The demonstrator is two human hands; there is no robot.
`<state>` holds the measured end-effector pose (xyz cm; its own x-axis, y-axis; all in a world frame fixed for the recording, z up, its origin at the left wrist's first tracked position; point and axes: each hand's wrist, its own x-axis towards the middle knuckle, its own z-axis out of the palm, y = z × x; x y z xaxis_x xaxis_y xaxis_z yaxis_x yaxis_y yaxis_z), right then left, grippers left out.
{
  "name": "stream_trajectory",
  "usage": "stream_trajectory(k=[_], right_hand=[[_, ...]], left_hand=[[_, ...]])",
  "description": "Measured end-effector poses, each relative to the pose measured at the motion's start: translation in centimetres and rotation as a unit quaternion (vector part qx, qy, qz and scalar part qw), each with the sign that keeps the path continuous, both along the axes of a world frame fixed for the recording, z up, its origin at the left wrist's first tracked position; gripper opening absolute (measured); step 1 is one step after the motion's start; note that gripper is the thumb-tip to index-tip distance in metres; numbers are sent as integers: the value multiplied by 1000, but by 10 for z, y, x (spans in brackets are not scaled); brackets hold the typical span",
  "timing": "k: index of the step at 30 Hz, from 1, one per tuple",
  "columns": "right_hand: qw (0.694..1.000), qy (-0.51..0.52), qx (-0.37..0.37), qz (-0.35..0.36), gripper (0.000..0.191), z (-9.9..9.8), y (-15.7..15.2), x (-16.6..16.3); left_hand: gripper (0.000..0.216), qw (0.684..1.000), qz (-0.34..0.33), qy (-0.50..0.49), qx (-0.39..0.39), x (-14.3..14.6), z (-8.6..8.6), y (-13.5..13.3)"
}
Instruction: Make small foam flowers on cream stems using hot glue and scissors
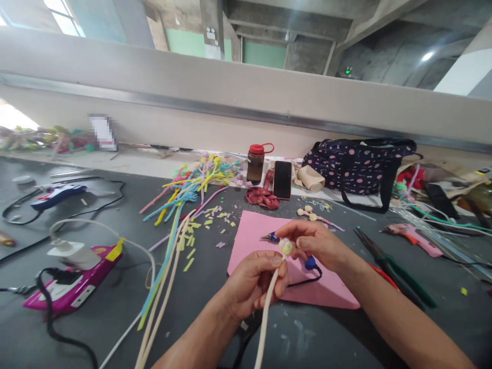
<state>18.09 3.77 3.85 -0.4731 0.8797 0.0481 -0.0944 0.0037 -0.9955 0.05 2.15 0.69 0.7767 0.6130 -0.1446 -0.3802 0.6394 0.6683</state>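
My left hand [257, 279] pinches a cream pipe cleaner [265, 323] just under its top, and the rest of the stem hangs down toward me. At its top sits a small round yellow and lilac bud [285, 246]. My right hand [317, 243] is at the bud's right side with bent fingers, the index finger reaching over behind it; whatever the fingers pinch is hidden. Behind the right hand a blue glue gun [310, 263] lies on a pink sheet [255, 228], its metal tip pointing left.
Loose pipe cleaners [184, 192] and cut bits [188, 238] lie left of the sheet. A magenta power strip [92, 279] with cables is farther left. Green-handled pliers [407, 279] and a pink glue gun [417, 238] lie right. A bottle [255, 165], phone [282, 179] and bag [357, 166] stand behind.
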Motion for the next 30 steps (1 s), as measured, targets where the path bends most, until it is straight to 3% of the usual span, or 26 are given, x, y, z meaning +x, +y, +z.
stream_trajectory(k=[9, 14, 18, 22, 30], right_hand=[[999, -36, 1, -3, 19, 2, -1, -7], [999, -42, 9, -4, 19, 0, 0, -7], [996, 0, 28, -88, 25, -1, -1, -3], [977, 20, 62, -201, 13, 2, -9, -1], [972, -90, 91, -199, 13, 9, -28, -11]], left_hand=[[17, 1000, 3, 13, -4, 0, 0, -1], [17, 1000, 4, 21, -6, 1, 1, -1], [18, 998, 51, 44, 8, 2, 5, -2], [20, 985, 134, 96, 49, 3, 9, -6], [27, 967, 167, 155, 118, 7, 9, -10]])
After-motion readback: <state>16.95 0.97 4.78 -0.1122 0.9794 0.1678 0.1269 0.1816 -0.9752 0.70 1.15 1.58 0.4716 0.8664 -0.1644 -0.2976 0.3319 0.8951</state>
